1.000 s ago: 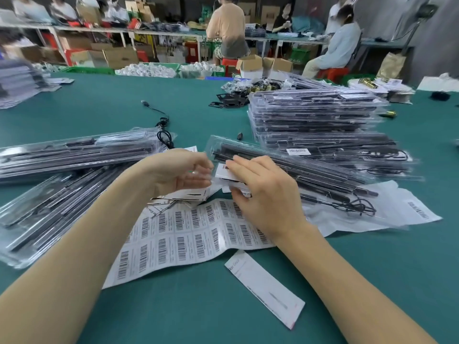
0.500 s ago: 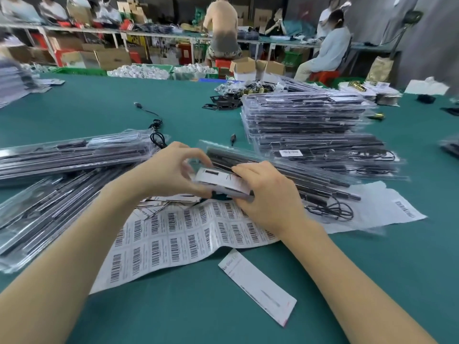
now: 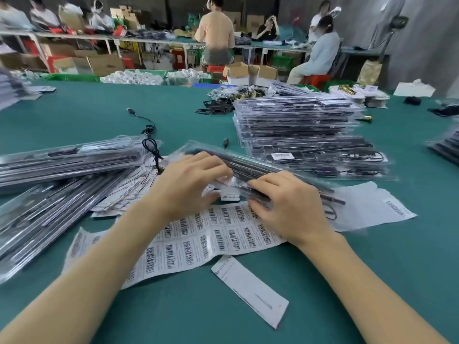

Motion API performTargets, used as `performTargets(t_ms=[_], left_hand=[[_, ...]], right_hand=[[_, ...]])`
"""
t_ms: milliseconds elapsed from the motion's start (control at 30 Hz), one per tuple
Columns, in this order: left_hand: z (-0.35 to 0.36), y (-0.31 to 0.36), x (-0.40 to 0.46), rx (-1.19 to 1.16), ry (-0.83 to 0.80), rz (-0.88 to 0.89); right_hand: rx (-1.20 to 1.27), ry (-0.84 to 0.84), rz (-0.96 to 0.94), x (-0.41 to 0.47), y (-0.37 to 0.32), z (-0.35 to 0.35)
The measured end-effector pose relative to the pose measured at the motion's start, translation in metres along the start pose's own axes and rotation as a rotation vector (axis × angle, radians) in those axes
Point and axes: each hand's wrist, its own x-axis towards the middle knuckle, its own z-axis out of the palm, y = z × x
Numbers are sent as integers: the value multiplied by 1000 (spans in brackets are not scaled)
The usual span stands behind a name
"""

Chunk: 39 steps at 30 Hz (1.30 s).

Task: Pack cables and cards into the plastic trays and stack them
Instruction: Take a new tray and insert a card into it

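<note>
- Leftmost, filled trays [image 3: 67, 160] lay piled on the table [image 3: 372, 281].
- Centrally, left hand [image 3: 188, 184] pressed a card [image 3: 229, 196] into the open tray [image 3: 260, 167], fingers curled over it.
- Right hand [image 3: 288, 204] gripped that tray's near edge.
- Next, probably: close it and add it to the stack [image 3: 303, 130].

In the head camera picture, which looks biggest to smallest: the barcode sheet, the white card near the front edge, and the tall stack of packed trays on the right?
1. Barcode sheet, though it lies nearer the camera.
2. Stack of packed trays; close to the sheet, so this order is unsure.
3. White card, clearly smallest.
</note>
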Motion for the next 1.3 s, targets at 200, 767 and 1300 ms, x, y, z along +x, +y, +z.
performTargets(t_ms=[200, 767, 1300], left_hand=[[20, 3, -5, 12, 176, -19], [27, 6, -5, -5, 103, -123], [13, -9, 1, 138, 359, -347]], right_hand=[[-47, -1, 50, -6, 8, -4], [-119, -59, -35, -10, 8, 5], [-72, 104, 147, 35, 25, -53]])
